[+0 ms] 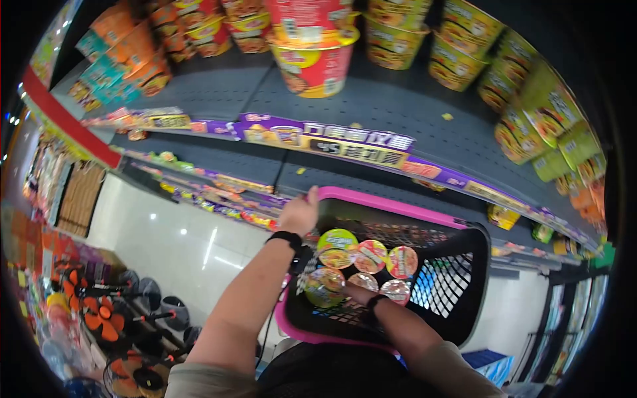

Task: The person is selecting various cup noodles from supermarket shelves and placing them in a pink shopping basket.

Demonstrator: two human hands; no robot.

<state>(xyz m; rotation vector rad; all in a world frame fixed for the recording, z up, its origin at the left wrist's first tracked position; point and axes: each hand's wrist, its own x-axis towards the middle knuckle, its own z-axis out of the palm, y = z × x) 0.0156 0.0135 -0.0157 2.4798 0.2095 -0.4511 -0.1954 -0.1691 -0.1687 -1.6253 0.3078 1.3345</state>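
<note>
A black mesh shopping basket (474, 278) with a pink rim is in front of my body. My left hand (300, 213) is closed on the rim at its far left corner. Inside stand several instant noodle cups: a green-lidded one (337, 240), a larger greenish one (324, 286), and red-and-white ones such as this cup (402, 262). My right hand (358, 293) reaches down among them, between the larger greenish cup and a reddish cup (396, 290). Its fingers are mostly hidden, so whether it grips a cup does not show.
Ahead runs a dark shelf (219, 86) with stacked noodle bowls, including a red one (312, 69) and yellow ones (458, 60). Purple price strips (358, 142) line its edge. Orange-bladed fans (103, 318) stand at lower left beside the shiny floor (179, 232).
</note>
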